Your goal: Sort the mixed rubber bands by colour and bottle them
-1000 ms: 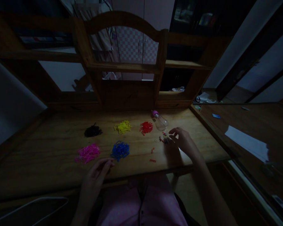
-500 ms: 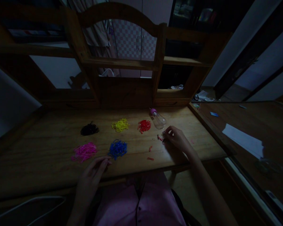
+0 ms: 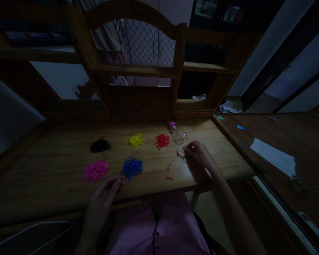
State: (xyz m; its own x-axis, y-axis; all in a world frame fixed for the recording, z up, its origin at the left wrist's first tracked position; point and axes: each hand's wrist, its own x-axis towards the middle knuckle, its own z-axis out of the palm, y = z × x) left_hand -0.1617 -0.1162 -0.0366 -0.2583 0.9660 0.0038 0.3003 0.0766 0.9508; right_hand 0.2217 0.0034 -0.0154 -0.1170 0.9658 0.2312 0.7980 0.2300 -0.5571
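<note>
On the wooden desk (image 3: 55,166) lie sorted heaps of small bands: black (image 3: 100,145), yellow (image 3: 134,140), red (image 3: 162,141), pink (image 3: 94,171) and blue (image 3: 132,167). My right hand (image 3: 198,154) rests on the desk beside a small mixed clump of bands (image 3: 181,154), its fingertips curled and pinching at it. A clear bottle with a pink cap (image 3: 177,132) lies on its side just behind that hand. My left hand (image 3: 104,197) lies near the desk's front edge below the blue heap, fingers loosely extended, holding nothing I can see.
Two stray red bands (image 3: 169,172) lie between the blue heap and my right hand. A wooden hutch with shelves (image 3: 138,71) rises behind the desk. To the right, a second wooden surface carries white paper (image 3: 272,156). A pink garment (image 3: 159,230) covers my lap.
My right hand has closed in on the mixed clump, with fingers more curled. The view has tilted slightly. The left hand has hardly moved.
</note>
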